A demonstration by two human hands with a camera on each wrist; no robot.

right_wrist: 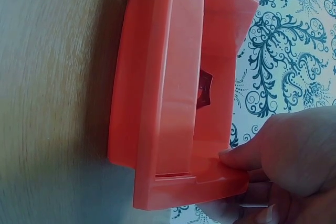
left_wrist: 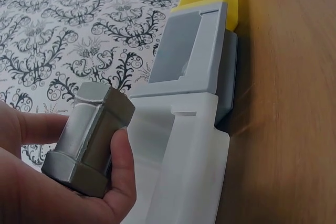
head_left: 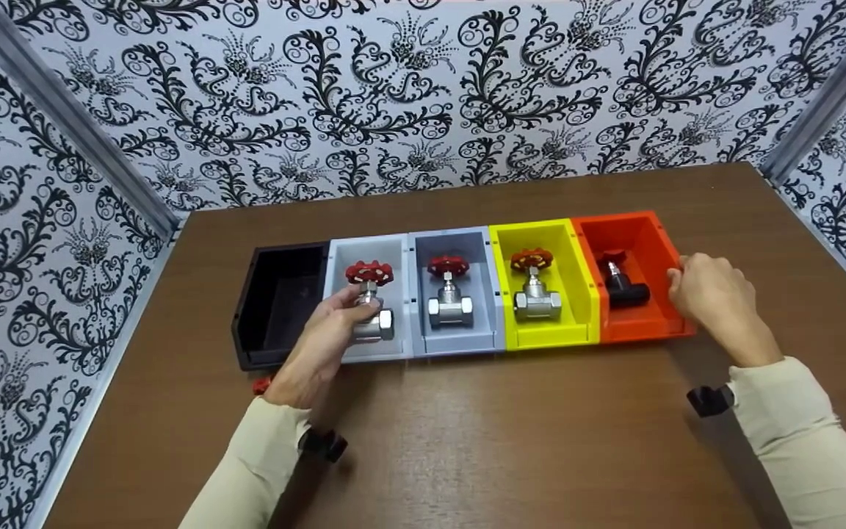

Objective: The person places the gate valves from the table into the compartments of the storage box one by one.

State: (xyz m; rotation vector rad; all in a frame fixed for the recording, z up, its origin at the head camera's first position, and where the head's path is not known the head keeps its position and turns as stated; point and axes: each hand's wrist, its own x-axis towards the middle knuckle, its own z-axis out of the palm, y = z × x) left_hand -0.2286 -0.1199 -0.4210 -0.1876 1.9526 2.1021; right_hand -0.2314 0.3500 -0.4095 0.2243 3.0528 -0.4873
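My left hand [head_left: 320,338] grips a metal gate valve [head_left: 385,324] with a red handwheel, at the white bin [head_left: 375,355]. In the left wrist view, the thumb and fingers hold the hexagonal-ended valve body [left_wrist: 86,135] above the bin's edge. At the right end of the bin row, my right hand [head_left: 717,301] pinches the side wall of the orange-red bin [head_left: 647,327]. The right wrist view has its thumb over the rim of that bin [right_wrist: 178,87]. Inside lies a black valve [head_left: 625,292] with a red knob.
Similar red-wheeled valves lie in the grey bin [head_left: 460,342] and the yellow bin [head_left: 551,336]. A black bin [head_left: 245,323] forms the left end of the row. Something small and red [head_left: 261,385] shows beside the left wrist. Patterned walls [head_left: 423,95] border the wooden table [head_left: 467,441].
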